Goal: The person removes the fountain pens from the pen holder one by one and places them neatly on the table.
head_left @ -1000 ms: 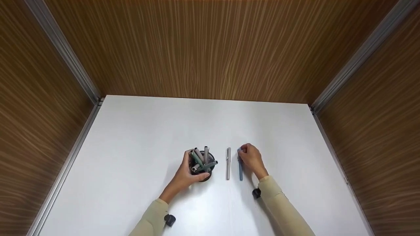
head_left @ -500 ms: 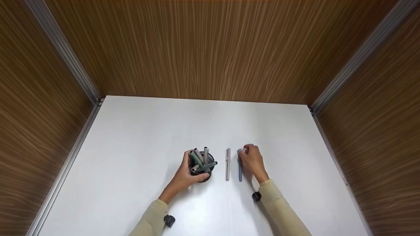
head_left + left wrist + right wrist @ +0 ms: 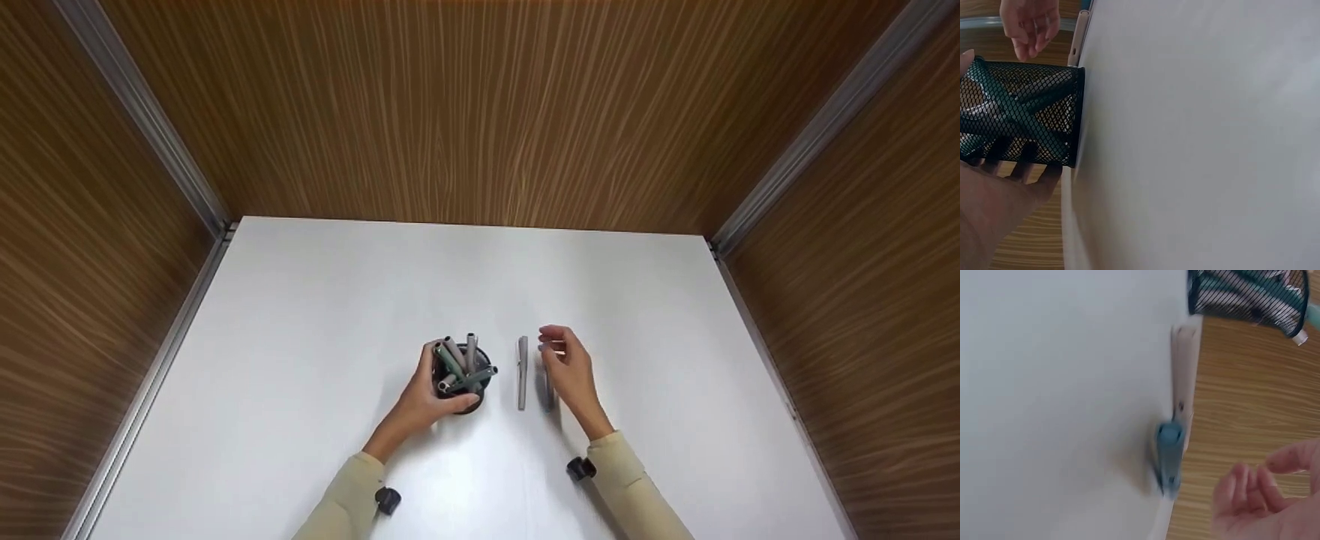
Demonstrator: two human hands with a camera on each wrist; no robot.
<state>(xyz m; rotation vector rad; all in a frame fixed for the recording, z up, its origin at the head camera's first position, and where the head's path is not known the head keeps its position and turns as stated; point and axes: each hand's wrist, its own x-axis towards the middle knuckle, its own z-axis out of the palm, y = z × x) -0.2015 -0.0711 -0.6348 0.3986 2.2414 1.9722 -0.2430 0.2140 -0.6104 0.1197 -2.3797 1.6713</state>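
Observation:
My left hand grips a black mesh pen cup from its left side, fingers and thumb round its wall. Several green and grey pens stand tilted in the cup. To the right of it a grey pen lies on the table, its length pointing away from me. A blue pen lies beside that one, partly hidden by my right hand in the head view. My right hand hovers over the blue pen with nothing in its fingers, which stand apart from it in the right wrist view.
Everything stands on a white table. A wood-grain panel rises at its far edge, with similar panels left and right. A small black device sits at the left wrist, another black device at the right.
My right hand has let go of the blue pen's far end; its fingers have spread and lifted. My left hand and the pen cup have stayed in place.

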